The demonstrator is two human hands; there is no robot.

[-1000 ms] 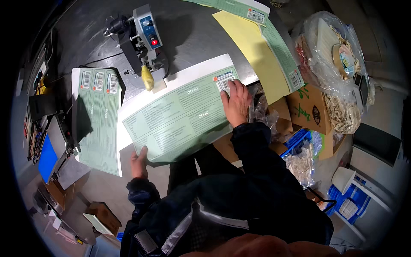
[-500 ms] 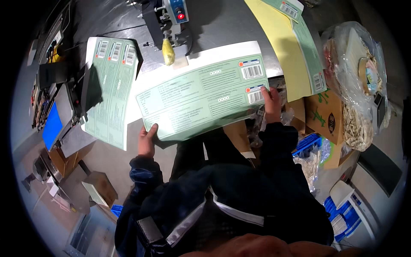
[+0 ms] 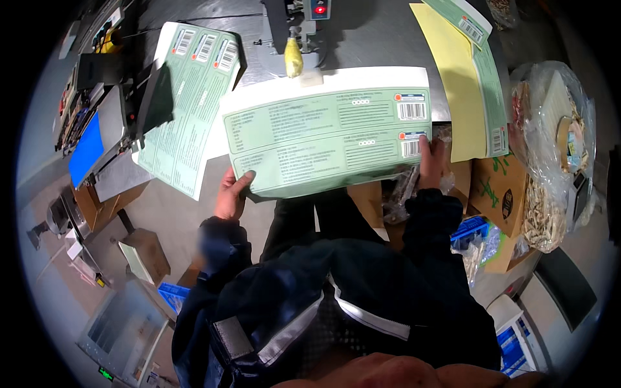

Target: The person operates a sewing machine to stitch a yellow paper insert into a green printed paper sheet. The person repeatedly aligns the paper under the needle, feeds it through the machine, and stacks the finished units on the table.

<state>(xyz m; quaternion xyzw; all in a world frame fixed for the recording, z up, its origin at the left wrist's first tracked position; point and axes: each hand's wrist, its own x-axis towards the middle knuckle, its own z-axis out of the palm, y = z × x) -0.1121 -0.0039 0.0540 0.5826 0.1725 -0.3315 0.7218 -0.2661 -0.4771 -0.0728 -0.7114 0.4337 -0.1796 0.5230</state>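
Note:
A wide printed sheet (image 3: 310, 143), light green with white margins and barcodes, is stretched between my two hands at the table's near edge. My left hand (image 3: 231, 194) grips its lower left corner, thumb on top. At the right edge, beside a barcode, my right hand (image 3: 432, 163) pinches it; the fingers underneath are hidden. The sheet's near part bends down over my legs. Just beyond its far margin stands a small bench machine (image 3: 278, 26) with a red light and a yellow-wrapped part (image 3: 294, 58) pointing at the sheet.
More green sheets (image 3: 194, 107) lie left of the machine, partly under a dark plate. A yellow sheet (image 3: 456, 90) and green sheets lie to the right. Beyond them are a cardboard box (image 3: 495, 194) and a clear plastic bag (image 3: 550, 116). A bright blue panel (image 3: 87, 152) sits far left.
The view has shifted, so the table and machine appear further right and higher. The sheet is held more level now, in the same two-handed grip.

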